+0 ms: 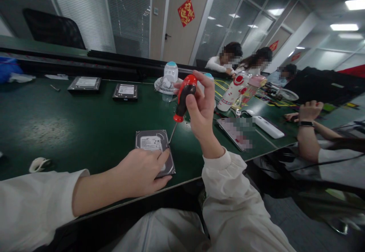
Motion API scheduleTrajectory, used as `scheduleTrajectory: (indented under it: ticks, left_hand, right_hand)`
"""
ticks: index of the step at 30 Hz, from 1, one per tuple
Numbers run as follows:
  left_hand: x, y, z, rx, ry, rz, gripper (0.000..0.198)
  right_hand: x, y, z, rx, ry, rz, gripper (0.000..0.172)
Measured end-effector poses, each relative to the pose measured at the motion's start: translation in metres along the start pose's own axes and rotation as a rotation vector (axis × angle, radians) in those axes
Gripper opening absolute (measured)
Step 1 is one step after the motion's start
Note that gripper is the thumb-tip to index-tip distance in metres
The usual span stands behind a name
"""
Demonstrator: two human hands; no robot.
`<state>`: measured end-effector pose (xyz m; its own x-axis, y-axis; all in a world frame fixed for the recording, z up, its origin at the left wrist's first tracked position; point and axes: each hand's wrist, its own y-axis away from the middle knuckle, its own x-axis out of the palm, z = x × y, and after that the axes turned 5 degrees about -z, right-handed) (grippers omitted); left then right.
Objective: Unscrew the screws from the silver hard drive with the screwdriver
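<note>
left hand (142,172) is pressed down on the near right part of a flat silver-grey metal hard drive (152,143) w/ a white label, fingers on top and thumb along its near edge, pinning it to the dark green table (85,130). right hand (201,107) is wrapped round the red-and-black plastic handle of a thin-shafted screwdriver (184,98), held tilted, w/ the tip down at the drive's right edge near the far corner; can't tell if it sits in a screw head, too small. looks like the screw-working step on that corner. the next move calls for the tip seated square, shaft brought closer to upright, and the left hand keeping the drive from turning. edges: the drive lies close to the table's near edge, so little room toward the body. plenty of bare green to the left and behind; two more black-framed drives (84,83) lie well apart at the back. right side is tighter: a blurred flat device (235,130), a long white plastic block (268,127), a white bottle w/ red print (234,92), and a co-worker's hand (309,111) further off. small white fan (170,77) stands behind the screwdriver.
</note>
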<state>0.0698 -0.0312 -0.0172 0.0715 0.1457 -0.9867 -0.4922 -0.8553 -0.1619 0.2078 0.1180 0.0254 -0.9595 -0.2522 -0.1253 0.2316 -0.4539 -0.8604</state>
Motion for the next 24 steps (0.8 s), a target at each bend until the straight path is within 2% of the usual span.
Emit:
scheduleTrajectory:
  ticks: [4,10,16,22,24]
  left_hand:
    - [-0.0005,0.0008,0.0007,0.007,0.003,-0.006,0.054]
    - [-0.0005,-0.0002,-0.0005,-0.001,-0.011,0.006,0.056]
    - [-0.0006,-0.0001,-0.0004,-0.007,0.013,0.008,0.055]
    - [0.0003,0.0003,0.0000,-0.004,-0.001,-0.009,0.056]
    - [0.0009,0.0003,0.0000,0.000,-0.009,-0.013,0.056]
  right_hand:
    - [0.0002,0.0001,0.0015,-0.034,0.035,-0.097,0.050]
    - [0.0025,0.0005,0.0034,-0.021,-0.016,0.028,0.049]
    - [0.0011,0.0003,-0.0036,-0.105,0.062,-0.166,0.050]
    - [0.0042,0.0018,-0.0006,-0.083,-0.051,-0.006,0.044]
    - [0.0050,0.0027,-0.0009,-0.091,-0.033,-0.016,0.045]
